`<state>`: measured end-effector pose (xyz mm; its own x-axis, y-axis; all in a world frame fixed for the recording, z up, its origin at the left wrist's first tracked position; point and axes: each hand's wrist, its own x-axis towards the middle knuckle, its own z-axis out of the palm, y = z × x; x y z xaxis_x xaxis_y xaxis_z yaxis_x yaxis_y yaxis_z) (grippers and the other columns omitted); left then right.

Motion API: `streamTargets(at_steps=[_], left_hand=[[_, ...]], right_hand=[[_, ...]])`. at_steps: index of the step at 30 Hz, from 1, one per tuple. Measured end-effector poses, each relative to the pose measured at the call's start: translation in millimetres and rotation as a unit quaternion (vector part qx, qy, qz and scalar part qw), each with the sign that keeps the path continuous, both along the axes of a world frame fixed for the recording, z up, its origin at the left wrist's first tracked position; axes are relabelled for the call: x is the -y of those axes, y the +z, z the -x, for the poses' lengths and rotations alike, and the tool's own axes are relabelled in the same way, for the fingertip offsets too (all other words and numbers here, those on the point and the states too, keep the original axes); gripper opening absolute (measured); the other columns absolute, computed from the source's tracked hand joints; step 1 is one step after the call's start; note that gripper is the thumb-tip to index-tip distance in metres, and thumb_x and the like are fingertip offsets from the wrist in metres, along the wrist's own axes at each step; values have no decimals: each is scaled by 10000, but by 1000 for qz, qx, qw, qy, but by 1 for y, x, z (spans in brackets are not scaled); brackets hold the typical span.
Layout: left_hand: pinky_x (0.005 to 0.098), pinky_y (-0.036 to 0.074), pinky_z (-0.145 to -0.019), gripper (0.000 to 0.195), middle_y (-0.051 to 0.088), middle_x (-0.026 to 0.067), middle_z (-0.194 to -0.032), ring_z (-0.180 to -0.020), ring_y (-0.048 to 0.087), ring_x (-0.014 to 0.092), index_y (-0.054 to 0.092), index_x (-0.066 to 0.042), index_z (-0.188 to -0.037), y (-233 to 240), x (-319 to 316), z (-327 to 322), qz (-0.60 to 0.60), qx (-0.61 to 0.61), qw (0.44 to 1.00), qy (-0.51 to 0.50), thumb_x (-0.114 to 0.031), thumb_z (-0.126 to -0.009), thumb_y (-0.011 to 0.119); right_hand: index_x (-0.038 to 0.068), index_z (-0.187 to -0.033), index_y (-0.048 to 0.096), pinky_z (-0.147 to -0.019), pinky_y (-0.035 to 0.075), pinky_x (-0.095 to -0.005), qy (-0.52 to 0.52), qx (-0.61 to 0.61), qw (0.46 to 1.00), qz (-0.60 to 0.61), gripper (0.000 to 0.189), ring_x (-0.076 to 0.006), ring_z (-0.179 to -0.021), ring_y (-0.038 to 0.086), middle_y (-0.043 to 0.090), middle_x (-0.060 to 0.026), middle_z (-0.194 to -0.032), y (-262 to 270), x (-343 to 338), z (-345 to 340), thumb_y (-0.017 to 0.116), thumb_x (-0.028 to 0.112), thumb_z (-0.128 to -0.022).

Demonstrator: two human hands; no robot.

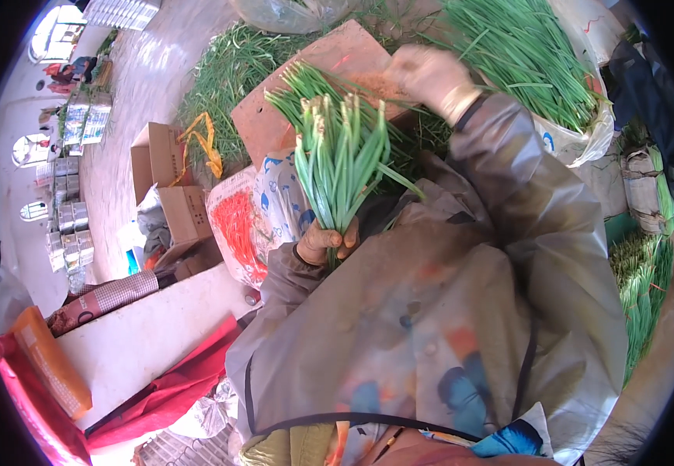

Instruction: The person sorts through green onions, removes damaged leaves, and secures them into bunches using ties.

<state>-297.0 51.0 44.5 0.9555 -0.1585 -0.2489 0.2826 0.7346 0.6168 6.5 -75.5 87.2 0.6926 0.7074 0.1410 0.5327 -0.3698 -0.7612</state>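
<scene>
A bunch of long green stalks with pale root ends stands upright in my left hand, its fingers closed round the lower part. Behind it, more cut green stalks lie on a reddish board. Over the board's right end, beside some brown crumbs, is my right hand; it is blurred, so its fingers and anything in them cannot be made out. To its right a large heap of green stalks fills a plastic-lined container. Red ties lie on a bag left of my left hand.
Loose green trimmings cover the floor beyond the board. Open cardboard boxes and a white ledge are at the left. Tied green bundles stand at the right. Stacked crates and a person are far off.
</scene>
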Motion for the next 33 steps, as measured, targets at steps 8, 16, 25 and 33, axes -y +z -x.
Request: streamTargets(at_steps=[8,16,25,33], left_hand=[[286,434,-508,843,564,64,-788,-580,532,169,279,-76,-1399,-8,2,-3,51,7,998,43,-187,-708,750],[263,380,-498,663,587,75,-768,-538,508,164,434,-46,-1257,-12,-1,6,89,68,988,109,-179,-687,745],[271,340,-479,317,532,81,-594,-488,469,153,566,-2,-860,4,-1,-1,45,70,993,82,-210,-697,743],[260,391,-508,331,593,86,-695,-556,538,173,621,5,-804,-2,-3,-1,-49,56,995,65,-264,-657,746]], right_hand=[[33,-903,608,-591,496,-290,263,-459,841,110,404,-147,-643,597,609,-54,-737,-11,13,65,577,434,-875],[-13,-995,636,-383,258,-195,344,-542,767,-22,210,-35,-443,355,451,26,-547,52,61,47,514,142,-924],[-10,-974,624,-380,303,-205,177,-411,846,-291,256,-54,-376,361,410,34,-473,55,108,-15,537,219,-899],[12,-1250,495,-869,447,-254,168,-308,926,-142,448,-115,-1017,545,578,-78,-1135,-7,41,8,634,198,-867]])
